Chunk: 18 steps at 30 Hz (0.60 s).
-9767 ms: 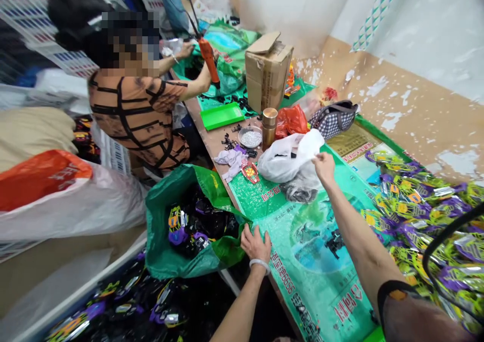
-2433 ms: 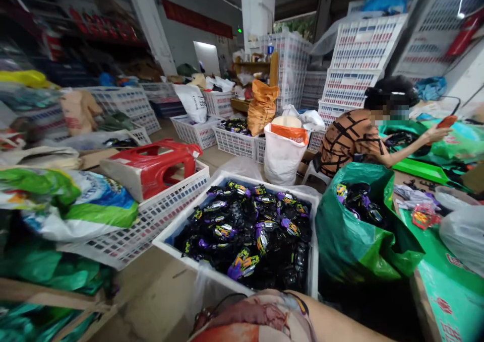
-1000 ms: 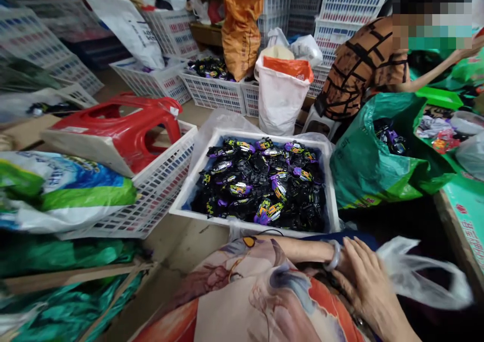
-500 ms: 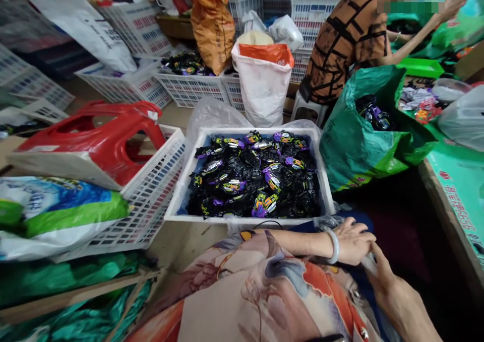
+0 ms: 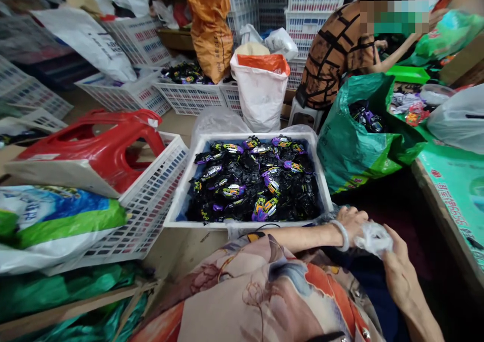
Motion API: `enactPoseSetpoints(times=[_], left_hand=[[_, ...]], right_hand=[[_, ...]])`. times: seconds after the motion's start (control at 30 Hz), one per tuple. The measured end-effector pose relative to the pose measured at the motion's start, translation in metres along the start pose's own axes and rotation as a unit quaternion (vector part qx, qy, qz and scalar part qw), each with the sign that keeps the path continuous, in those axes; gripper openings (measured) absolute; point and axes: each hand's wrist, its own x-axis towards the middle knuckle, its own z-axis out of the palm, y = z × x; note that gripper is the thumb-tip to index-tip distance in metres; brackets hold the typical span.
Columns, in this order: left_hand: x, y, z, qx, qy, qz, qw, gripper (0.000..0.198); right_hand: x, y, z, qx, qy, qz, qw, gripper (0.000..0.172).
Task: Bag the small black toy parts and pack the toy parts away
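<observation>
A crumpled piece of clear plastic, seemingly a bag (image 5: 374, 238), is bunched between my two hands over my lap. My left hand (image 5: 353, 224), with a pale bangle on its wrist, has curled fingers closed on the plastic's left side. From the lower right, my right hand (image 5: 397, 256) pinches its other side; some fingertips are hidden. Just beyond my lap stands a white crate (image 5: 172, 216), filled with black toy vehicles (image 5: 264, 206) that carry purple, yellow and orange markings. Another sheet of plastic (image 5: 330, 213) lies by the crate's near right corner.
A green sack (image 5: 336, 155) with similar toys stands right of the crate. Further right is a green-topped table (image 5: 449, 181). A red stool (image 5: 94, 140) lies on a white basket (image 5: 151, 206) at left. Beyond, a person (image 5: 328, 55) sits near stacked crates (image 5: 313, 29).
My hands have drawn slightly apart, and the bunched clear plastic now shows plainly between them. The view has shifted a little; the toys in the crate look unmoved.
</observation>
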Motion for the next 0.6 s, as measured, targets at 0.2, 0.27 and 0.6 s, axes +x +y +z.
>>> enactPoseSetpoints(times=[0.2,0.27,0.6], left_hand=[[-0.007,-0.005,-0.001,0.041,0.054,-0.013,0.998,0.035],[-0.011,-0.007,-0.005,0.057,0.062,-0.015,0.996,0.043],[-0.027,-0.025,-0.027,-0.006,-0.106,0.154,0.982,0.026]], right_hand=[[0.015,-0.025,0.022,-0.372,0.023,-0.094,0.923,0.053],[0.017,-0.034,0.027,-0.416,0.022,-0.087,0.905,0.055],[-0.003,0.002,0.008,0.16,-0.11,0.094,0.977,0.08]])
